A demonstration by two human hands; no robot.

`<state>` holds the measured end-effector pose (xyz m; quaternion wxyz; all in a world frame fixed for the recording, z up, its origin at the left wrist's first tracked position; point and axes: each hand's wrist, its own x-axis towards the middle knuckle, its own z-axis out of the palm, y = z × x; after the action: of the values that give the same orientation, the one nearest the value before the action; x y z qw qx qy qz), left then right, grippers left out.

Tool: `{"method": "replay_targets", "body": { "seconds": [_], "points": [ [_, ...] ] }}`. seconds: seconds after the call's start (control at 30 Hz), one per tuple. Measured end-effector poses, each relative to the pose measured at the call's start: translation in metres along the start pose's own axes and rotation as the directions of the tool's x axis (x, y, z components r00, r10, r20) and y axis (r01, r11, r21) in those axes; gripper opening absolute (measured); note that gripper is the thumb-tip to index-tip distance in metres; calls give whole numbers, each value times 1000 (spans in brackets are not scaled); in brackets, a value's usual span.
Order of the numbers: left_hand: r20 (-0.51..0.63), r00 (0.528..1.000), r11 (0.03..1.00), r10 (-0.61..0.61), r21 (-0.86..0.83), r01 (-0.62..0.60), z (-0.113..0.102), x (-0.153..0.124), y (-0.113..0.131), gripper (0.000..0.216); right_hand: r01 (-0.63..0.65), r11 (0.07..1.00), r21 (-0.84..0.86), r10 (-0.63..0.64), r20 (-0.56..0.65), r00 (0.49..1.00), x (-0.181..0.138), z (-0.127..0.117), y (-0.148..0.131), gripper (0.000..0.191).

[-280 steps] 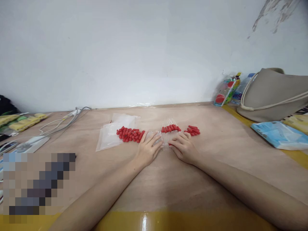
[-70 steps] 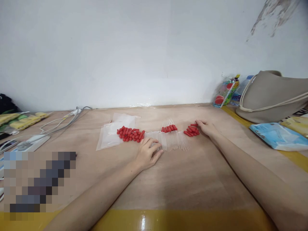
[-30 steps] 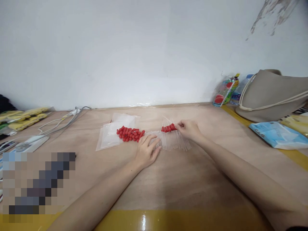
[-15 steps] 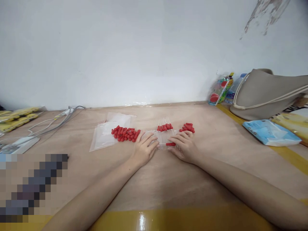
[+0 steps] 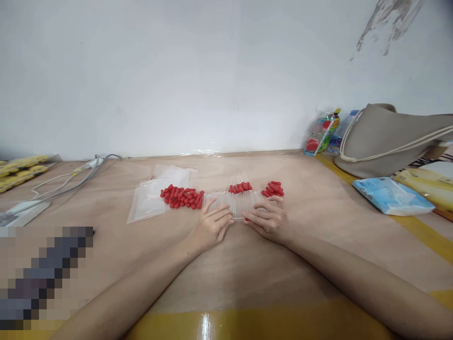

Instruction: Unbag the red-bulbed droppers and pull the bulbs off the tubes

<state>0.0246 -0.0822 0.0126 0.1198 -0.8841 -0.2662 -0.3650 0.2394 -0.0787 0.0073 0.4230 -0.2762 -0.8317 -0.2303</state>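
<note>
Both hands meet at the near edge of a row of clear thin tubes lying side by side on the table. My left hand is closed, its fingertips pinching one end of a clear tube. My right hand pinches a red rubber bulb, mostly hidden by the fingers, at that tube's other end. Just beyond the row lie several tubes with red bulbs fitted. A larger heap of loose red bulbs sits to the left, a smaller pile to the right.
Clear plastic bags lie left of the heap. Cables and yellow packets are at far left, above a pixelated patch. On the right stand bottles, a grey bag and a blue tissue pack. A wall closes the back.
My right hand's fingers have closed over the red bulb, which was in plain sight before and is now mostly covered. The hands have come slightly closer together. The view has shifted slightly.
</note>
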Motion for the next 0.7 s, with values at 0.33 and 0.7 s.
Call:
{"method": "replay_targets", "body": {
  "seconds": [0.33, 0.7],
  "points": [
    [21, 999, 999, -27, -45, 28, -1, -2, 0, 13, 96, 994, -59, -89, 103, 991, -10, -7, 9, 20],
    [-3, 1000, 999, -21, 23, 22, -4, -5, 2, 11, 86, 996, -21, -83, 120, 989, -10, -8, 20, 20]
  ]
}}
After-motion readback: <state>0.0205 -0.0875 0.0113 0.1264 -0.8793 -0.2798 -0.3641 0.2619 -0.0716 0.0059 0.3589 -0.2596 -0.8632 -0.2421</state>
